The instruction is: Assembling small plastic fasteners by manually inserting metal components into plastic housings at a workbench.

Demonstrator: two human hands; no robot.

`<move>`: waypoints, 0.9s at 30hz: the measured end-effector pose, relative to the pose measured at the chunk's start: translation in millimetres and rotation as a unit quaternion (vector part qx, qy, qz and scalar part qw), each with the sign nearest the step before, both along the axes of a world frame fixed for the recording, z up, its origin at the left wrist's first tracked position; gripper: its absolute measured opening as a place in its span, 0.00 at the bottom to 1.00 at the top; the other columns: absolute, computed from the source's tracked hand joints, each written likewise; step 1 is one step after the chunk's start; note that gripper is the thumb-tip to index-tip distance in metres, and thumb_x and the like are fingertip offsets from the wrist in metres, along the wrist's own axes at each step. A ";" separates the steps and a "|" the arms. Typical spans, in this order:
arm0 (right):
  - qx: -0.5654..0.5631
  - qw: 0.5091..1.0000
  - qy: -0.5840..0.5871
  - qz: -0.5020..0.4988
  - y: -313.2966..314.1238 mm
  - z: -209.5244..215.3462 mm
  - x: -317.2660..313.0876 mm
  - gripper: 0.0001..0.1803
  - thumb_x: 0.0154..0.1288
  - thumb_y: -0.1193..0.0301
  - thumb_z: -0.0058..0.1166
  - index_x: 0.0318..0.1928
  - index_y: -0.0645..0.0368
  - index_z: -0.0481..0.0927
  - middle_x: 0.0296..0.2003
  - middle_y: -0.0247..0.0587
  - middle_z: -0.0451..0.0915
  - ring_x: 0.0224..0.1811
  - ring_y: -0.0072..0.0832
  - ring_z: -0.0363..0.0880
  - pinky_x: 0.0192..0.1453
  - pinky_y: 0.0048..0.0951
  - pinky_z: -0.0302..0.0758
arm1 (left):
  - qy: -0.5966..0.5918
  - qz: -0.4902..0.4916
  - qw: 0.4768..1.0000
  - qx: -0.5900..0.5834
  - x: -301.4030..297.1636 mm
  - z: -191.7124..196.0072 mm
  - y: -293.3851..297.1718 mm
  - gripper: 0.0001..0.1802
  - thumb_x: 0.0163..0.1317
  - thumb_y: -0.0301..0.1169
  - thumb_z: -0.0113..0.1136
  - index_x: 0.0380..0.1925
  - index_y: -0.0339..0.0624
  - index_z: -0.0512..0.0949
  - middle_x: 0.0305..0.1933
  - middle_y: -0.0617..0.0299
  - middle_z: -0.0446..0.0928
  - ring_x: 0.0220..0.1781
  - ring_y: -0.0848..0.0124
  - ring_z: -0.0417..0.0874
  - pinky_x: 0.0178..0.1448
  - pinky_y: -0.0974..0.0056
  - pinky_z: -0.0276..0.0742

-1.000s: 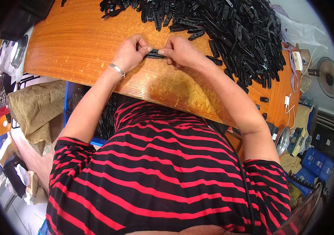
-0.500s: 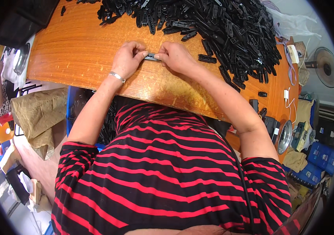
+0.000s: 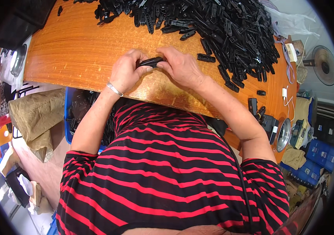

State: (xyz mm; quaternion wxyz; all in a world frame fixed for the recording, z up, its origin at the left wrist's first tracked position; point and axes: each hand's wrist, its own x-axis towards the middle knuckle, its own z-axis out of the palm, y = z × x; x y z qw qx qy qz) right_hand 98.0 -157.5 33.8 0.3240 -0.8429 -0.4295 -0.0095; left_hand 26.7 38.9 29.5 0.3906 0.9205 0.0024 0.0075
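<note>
One black piece (image 3: 151,62) (slender) runs left-to-right, right end farther.

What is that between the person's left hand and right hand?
In the head view, a slim black piece spans the gap between the left hand and the right hand, with fingers of both on it.

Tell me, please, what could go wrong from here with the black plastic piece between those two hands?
The black plastic piece might slip, since the left hand and right hand grip it with the fingers. If dropped near the pile of similar black pieces, it could be hard to pick out. The right forearm lies near loose pieces on the wooden tabletop and might knock them.
</note>
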 end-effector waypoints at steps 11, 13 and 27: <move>0.013 0.999 0.011 0.039 -3.5 5.2 -4.8 0.14 0.62 0.63 0.58 0.41 0.60 0.75 0.34 0.49 0.78 0.36 0.49 0.78 0.37 0.42 0.75 | -0.132 0.009 0.986 -0.105 -11.1 2.8 -13.5 0.14 0.48 0.27 0.70 0.35 0.38 0.78 0.31 0.56 0.74 0.30 0.61 0.77 0.33 0.61 0.74; 0.016 0.999 0.021 0.039 -3.4 5.9 -6.9 0.14 0.62 0.63 0.59 0.41 0.60 0.75 0.34 0.48 0.78 0.36 0.49 0.79 0.36 0.41 0.75 | -0.132 -0.005 0.988 -0.076 -13.2 9.0 -10.8 0.14 0.48 0.27 0.70 0.35 0.38 0.78 0.30 0.56 0.74 0.29 0.61 0.78 0.33 0.61 0.74; -0.033 0.974 0.201 0.104 3.6 11.6 -21.6 0.21 0.60 0.59 0.61 0.49 0.57 0.75 0.39 0.46 0.79 0.40 0.39 0.80 0.43 0.36 0.75 | 0.035 0.003 0.996 -0.081 -48.0 14.8 23.9 0.13 0.57 0.24 0.64 0.43 0.33 0.78 0.36 0.62 0.79 0.35 0.76 0.77 0.41 0.70 0.74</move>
